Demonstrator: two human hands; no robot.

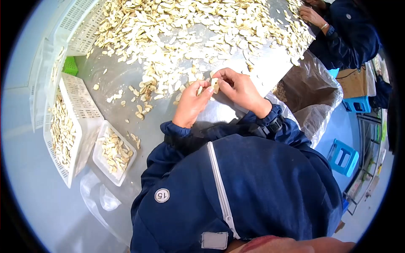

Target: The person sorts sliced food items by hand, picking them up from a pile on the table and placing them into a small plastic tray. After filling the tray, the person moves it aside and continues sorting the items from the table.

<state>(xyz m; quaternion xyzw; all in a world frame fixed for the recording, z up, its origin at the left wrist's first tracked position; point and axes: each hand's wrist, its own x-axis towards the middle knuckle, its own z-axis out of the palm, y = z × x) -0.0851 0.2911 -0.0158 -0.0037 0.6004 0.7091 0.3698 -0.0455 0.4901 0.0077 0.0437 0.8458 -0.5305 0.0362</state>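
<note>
My left hand (190,104) and my right hand (241,90) are close together over the metal table (114,80), at the near edge of a wide spread of pale dried slices (168,55). A slice with a dark spot (215,86) is pinched by my right hand's fingers, near the left fingertips. The fingers of my left hand are closed, with a small pale piece at their tips. To the left, a small white tray (100,157) holds more slices, beside a tall white perforated basket (87,101) of slices.
A co-worker's hand (313,17) reaches to the slices at the upper right. A bin lined with clear plastic (316,109) stands right of the table. Blue stools (352,162) and a cardboard box (353,84) are farther right. A green basket (70,66) is at the left.
</note>
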